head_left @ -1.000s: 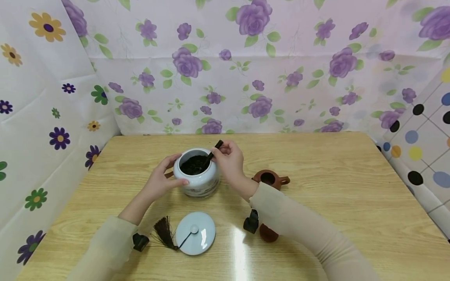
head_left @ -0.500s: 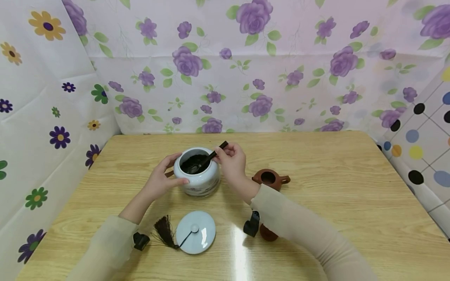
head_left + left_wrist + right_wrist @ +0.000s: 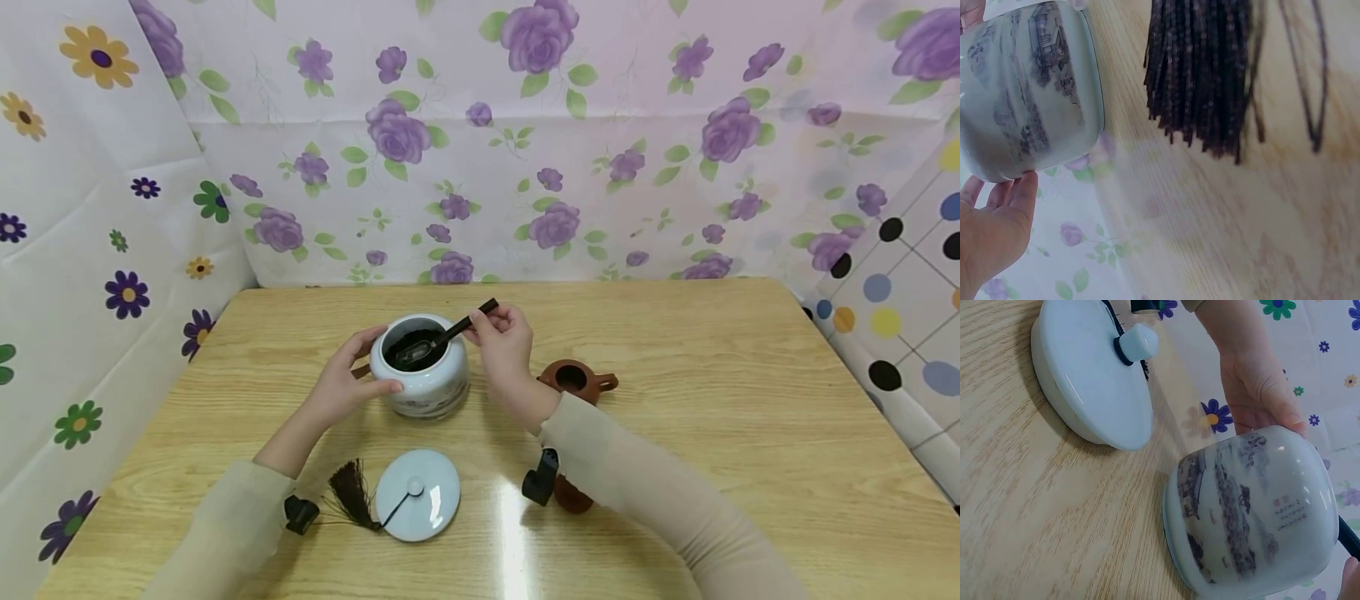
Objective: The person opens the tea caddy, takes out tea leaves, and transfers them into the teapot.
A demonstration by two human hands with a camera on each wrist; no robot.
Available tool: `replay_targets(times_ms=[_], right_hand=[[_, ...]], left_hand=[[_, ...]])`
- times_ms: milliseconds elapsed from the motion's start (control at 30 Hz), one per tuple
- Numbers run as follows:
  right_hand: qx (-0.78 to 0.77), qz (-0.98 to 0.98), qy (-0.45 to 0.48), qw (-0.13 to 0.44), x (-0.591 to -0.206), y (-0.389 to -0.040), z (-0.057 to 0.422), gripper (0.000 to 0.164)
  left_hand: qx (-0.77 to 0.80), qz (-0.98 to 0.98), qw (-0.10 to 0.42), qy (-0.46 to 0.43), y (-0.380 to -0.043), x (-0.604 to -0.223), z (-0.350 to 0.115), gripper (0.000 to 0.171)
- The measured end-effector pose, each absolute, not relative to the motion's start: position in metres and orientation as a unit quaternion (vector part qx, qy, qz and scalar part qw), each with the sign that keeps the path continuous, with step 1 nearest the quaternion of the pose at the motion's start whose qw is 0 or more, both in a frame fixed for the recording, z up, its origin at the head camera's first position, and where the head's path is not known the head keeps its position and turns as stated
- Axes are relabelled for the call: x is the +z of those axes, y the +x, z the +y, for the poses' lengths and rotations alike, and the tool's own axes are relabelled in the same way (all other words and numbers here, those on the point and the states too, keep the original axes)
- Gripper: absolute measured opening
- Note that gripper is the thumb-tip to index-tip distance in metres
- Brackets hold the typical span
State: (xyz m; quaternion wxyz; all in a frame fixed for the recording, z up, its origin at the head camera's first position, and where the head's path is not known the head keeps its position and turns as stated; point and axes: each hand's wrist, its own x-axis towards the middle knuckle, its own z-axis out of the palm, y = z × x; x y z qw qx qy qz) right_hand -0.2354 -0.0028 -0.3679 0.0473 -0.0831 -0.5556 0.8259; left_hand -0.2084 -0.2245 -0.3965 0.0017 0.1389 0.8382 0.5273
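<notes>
A white porcelain jar with a painted landscape stands uncovered on the table, dark loose tea leaves inside. My left hand holds its left side, thumb on the front and fingers curled behind. At the jar's right rim my right hand pinches the dark handle of a spoon. The spoon slants down to the left, its shiny bowl inside the mouth over the leaves; whether it carries any cannot be made out. In the right wrist view the left hand touches the jar's far side.
In front of the jar lies its pale lid, with a dark brown tassel tied to the knob. A lidless brown clay teapot stands right, partly behind my right forearm. A small reddish-brown item shows under that sleeve.
My right hand has shifted slightly right, drawing the spoon up to a flatter slant, so its bowl now shows above the leaves. My left hand and the jar stay put.
</notes>
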Motion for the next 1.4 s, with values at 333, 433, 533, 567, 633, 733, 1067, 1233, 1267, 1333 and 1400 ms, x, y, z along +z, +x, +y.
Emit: replay_targets(times_ms=[333,433,533,567,633,733,1067,1233,1267,1333,1400], right_hand=[[0.835,-0.538,-0.103,0.055,-0.370,-0.238,0.000,0.016],[0.839,-0.529,-0.112,0.058,-0.369,-0.239,0.001,0.015],[0.844,-0.520,-0.115,0.061,-0.368,-0.240,0.002,0.012],[0.846,-0.518,-0.116,0.061,-0.368,-0.240,0.003,0.011],[0.848,-0.513,-0.116,0.060,-0.367,-0.240,0.004,0.011],[0.853,-0.506,-0.116,0.060,-0.366,-0.241,0.005,0.011],[0.862,-0.487,-0.125,0.064,-0.355,-0.241,0.015,0.007],[0.863,-0.484,-0.133,0.061,-0.349,-0.240,0.024,0.009],[0.863,-0.483,-0.135,0.061,-0.348,-0.240,0.026,0.010],[0.863,-0.483,-0.135,0.059,-0.346,-0.239,0.029,0.011],[0.862,-0.485,-0.134,0.056,-0.344,-0.238,0.033,0.012]], left_hand=[[0.525,0.840,0.003,0.138,-0.209,-0.397,-0.225,0.082],[0.525,0.840,0.003,0.138,-0.209,-0.398,-0.225,0.082],[0.525,0.840,0.004,0.138,-0.210,-0.398,-0.225,0.082],[0.525,0.840,0.004,0.138,-0.210,-0.398,-0.225,0.082],[0.525,0.840,0.006,0.137,-0.210,-0.398,-0.225,0.082],[0.525,0.840,0.008,0.136,-0.210,-0.399,-0.225,0.082],[0.528,0.838,0.007,0.136,-0.210,-0.399,-0.224,0.083],[0.523,0.842,0.007,0.134,-0.209,-0.399,-0.224,0.083],[0.523,0.842,0.007,0.133,-0.209,-0.399,-0.224,0.083],[0.521,0.843,0.008,0.131,-0.209,-0.399,-0.225,0.083],[0.521,0.844,0.009,0.130,-0.209,-0.399,-0.225,0.083]])
